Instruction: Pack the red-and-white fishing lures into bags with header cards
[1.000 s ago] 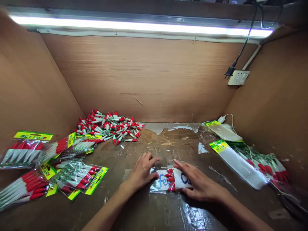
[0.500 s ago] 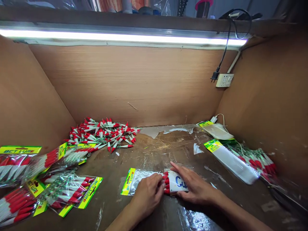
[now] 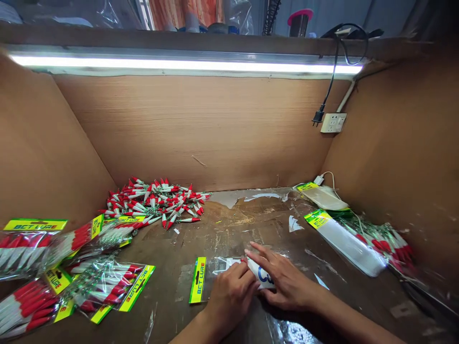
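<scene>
In the lower middle, a clear plastic bag [image 3: 198, 281] with a yellow-green BCT LURE header lies flat on the table. My left hand [image 3: 233, 289] is closed over the bag's right end, its fingers pinched together. Against it sits a white sleeve [image 3: 263, 272] with blue lettering, partly covered. My right hand [image 3: 287, 277] grips this sleeve from the right, thumb on the near side and fingers on the far side. Only a bit of red shows between the hands; the lures seen there earlier are mostly hidden by my left fingers.
Loose red-and-white lures [image 3: 154, 200] are heaped at the back left. Filled lure packs [image 3: 118, 286] overlap at the left. On the right lie flat bags [image 3: 347, 243] beside more lures [image 3: 383, 243]. A black plug [image 3: 318, 117] hangs near the wall socket [image 3: 333, 123].
The bag's header has shifted right and nearer to me. My left hand has moved right over the red lure tips, which were plainly visible before. The camera view has tilted slightly up.
</scene>
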`<state>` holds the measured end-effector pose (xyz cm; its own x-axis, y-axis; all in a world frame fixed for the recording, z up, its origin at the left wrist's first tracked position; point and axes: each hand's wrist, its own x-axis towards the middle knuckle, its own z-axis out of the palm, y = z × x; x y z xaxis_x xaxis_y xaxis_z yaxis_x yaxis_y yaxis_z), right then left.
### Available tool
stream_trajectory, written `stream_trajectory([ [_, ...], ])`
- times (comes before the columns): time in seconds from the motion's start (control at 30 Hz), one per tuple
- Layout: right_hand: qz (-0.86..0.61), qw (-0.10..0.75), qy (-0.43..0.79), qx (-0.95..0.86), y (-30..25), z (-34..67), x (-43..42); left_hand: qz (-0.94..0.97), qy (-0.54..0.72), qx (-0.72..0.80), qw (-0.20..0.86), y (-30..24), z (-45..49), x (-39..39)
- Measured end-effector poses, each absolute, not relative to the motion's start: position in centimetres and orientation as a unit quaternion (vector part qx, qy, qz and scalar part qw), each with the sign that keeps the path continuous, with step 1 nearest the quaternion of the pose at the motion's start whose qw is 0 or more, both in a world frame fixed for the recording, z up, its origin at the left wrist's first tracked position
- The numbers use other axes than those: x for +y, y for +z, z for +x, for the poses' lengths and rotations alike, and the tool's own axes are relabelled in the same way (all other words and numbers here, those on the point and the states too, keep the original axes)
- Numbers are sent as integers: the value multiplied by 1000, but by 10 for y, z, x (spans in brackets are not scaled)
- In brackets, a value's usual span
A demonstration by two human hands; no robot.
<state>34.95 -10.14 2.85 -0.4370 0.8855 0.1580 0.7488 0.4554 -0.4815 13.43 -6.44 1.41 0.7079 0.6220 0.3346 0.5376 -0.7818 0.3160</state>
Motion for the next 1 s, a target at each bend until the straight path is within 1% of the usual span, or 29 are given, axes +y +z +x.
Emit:
stream_trajectory([
  [0.17, -479, 206, 171, -836, 34, 353, -102, 919, 226, 275, 172, 23, 129, -64],
  [0.3, -476, 239, 169, -830, 33, 357, -105, 930, 202, 243, 188, 27, 120, -61],
  [0.43, -459, 233, 163, -842, 32, 359, -108, 936, 200, 252, 145, 22, 118, -58],
  [0.53, -475, 218, 163, -837, 27, 360, -107, 937, 200, 267, 101, 14, 118, -57],
  [0.73, -491, 193, 182, -829, 7, 366, -95, 949, 223, 220, 42, 7, 118, -53],
  [0.9, -494, 211, 201, -819, 0, 372, -95, 951, 248, 184, 4, 5, 122, -53],
  [1.0, -507, 222, 190, -811, -1, 370, -98, 954, 235, 184, 15, 6, 122, -57],
])
